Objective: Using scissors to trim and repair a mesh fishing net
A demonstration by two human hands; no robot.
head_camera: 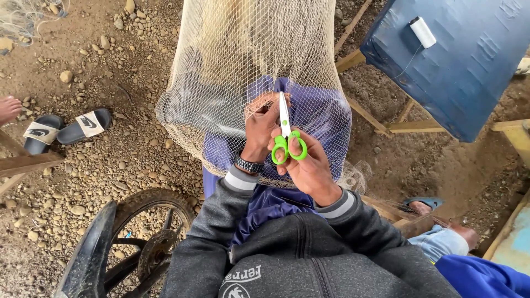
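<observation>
A beige fishing net hangs down over my lap and over a purple cloth beneath it. My left hand, with a dark wristwatch on the wrist, pinches a fold of the net's mesh. My right hand holds small scissors with bright green handles, fingers through the loops. The blades point up and away from me, right beside my left fingers and against the mesh. Both my sleeves are grey with pale cuffs.
A dark wheel and mudguard stand at lower left on stony dirt. A pair of black sandals lies at left, near another person's foot. A blue-covered table carries a white thread spool. Another person's sandalled foot rests at right.
</observation>
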